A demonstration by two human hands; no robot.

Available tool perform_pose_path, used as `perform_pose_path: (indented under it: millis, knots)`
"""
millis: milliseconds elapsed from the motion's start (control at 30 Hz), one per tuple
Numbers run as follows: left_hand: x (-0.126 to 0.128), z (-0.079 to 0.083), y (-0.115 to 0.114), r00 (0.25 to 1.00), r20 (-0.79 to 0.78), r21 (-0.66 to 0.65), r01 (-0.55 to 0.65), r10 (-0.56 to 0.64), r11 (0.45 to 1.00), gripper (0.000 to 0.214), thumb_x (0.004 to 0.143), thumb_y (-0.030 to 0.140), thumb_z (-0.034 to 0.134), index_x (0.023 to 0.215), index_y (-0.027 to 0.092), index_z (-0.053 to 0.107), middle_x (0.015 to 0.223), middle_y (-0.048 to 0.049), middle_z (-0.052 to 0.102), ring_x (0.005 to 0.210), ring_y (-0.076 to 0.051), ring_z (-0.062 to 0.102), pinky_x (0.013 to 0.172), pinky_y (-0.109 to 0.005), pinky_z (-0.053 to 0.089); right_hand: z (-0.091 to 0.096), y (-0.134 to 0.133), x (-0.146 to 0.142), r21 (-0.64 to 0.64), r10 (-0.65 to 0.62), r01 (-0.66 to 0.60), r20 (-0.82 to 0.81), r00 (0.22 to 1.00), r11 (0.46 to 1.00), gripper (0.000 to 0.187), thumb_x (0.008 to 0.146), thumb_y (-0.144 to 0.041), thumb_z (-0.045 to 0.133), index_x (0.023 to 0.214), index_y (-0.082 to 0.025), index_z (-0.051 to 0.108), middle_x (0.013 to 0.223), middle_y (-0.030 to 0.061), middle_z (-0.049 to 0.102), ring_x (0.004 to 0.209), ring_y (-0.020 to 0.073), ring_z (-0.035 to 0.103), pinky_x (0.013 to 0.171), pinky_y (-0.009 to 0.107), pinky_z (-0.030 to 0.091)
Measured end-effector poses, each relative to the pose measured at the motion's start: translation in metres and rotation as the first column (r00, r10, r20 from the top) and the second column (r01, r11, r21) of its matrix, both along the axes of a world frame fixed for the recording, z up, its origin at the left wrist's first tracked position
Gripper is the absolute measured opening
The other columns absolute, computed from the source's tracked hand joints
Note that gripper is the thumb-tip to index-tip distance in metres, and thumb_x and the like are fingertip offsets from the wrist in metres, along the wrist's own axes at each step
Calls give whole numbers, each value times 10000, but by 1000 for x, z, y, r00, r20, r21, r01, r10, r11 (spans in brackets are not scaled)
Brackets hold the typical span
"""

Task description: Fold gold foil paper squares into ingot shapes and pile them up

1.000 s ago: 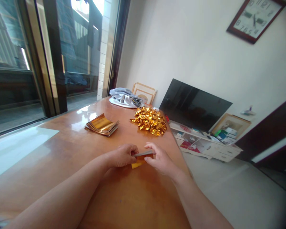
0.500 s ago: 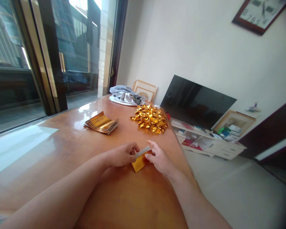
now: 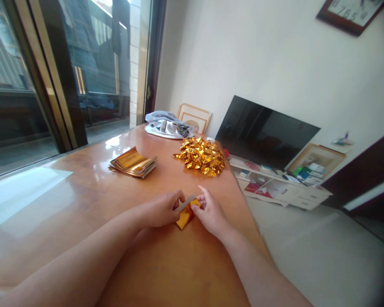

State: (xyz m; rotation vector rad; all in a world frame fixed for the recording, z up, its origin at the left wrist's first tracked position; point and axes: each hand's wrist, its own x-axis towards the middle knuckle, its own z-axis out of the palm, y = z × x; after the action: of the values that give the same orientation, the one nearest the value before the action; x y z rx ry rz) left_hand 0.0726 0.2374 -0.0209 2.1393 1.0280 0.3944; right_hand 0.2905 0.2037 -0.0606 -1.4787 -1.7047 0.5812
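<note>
Between my two hands is a small sheet of gold foil paper (image 3: pixel 185 216), partly folded, with a pale strip of its back side showing along the upper edge. My left hand (image 3: pixel 166 209) pinches its left side, thumb and fingers curled around the edge. On the other side, my right hand (image 3: pixel 209 211) grips the upper right corner, thumb on top. Beyond the hands sits a heap of folded gold paper pieces (image 3: pixel 203 157). A stack of flat gold foil sheets (image 3: pixel 132 163) lies further left.
The glossy wooden table (image 3: pixel 153 264) has its right edge close to my right forearm. At its far end are a bundle of grey cloth (image 3: pixel 166 125) and framed boards (image 3: pixel 194 117). A television (image 3: pixel 267 132) stands on a white cabinet (image 3: pixel 286 192). A glass sliding door (image 3: pixel 99 64) is at left.
The right side of the gold paper has been folded over under my right thumb, so less of the pale strip shows. The view has shifted slightly.
</note>
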Motion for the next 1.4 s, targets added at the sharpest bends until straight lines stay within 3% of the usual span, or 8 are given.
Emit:
perform_pose_path:
  millis: [100,300,400,533,767,900,1233,1400]
  knots:
    - [0,1,-2,1000,18,3,24,-24,1000,313,764,259,578,1076,233,578,805,29,665,685,-148,567,548,-228,335,3,-1,-1,82,-59,47,144,988,995,626,783,-250,726,1361,-218,489,1122,71,630,931,196,634,877,367,525]
    - [1,1,-3,997,71,13,39,-39,999,336,800,289,588,1131,237,563,752,43,648,652,-135,562,542,-218,337,17,-7,-2,97,-12,-29,398,917,995,66,879,-293,660,895,-229,656,931,32,592,903,193,571,768,300,463]
    - [0,0,-2,991,110,30,75,-78,997,326,813,272,562,1138,257,585,720,51,633,627,-132,553,545,-220,349,20,-8,-2,72,19,-57,442,897,996,79,897,-302,652,871,-233,681,890,30,572,864,183,550,732,278,434]
    - [-2,0,2,992,87,-6,91,-90,996,272,720,172,542,938,240,690,778,31,669,695,-141,574,606,-222,393,24,-11,-3,84,22,-70,472,881,994,57,902,-274,635,886,-239,677,907,37,580,883,195,549,748,286,431]
    - [-2,-1,8,972,222,-325,5,72,946,301,686,213,552,939,165,709,815,-2,715,675,-148,599,599,-234,429,43,-30,-15,185,101,-238,546,831,954,229,792,-110,610,988,-228,595,999,70,605,987,256,525,874,373,428]
    - [-2,1,7,957,267,-383,1,110,924,282,682,239,588,920,157,715,790,-3,715,671,-147,602,597,-232,430,49,-40,-24,145,166,-324,627,761,935,303,771,-153,652,1059,-218,582,1075,87,602,1026,278,512,905,409,409]
    - [2,-5,4,997,31,-119,-64,68,991,253,659,228,588,878,205,713,774,7,704,731,-180,611,586,-239,410,47,-37,-28,45,311,-431,626,715,901,131,873,-175,600,991,-221,634,1014,67,635,982,229,547,874,362,436]
    - [0,-2,4,999,-27,23,25,-25,999,212,677,187,560,819,222,713,798,9,688,763,-177,597,646,-250,412,46,-37,-28,41,309,-430,635,708,902,109,898,-198,587,979,-222,655,1024,72,638,983,229,549,880,365,441]
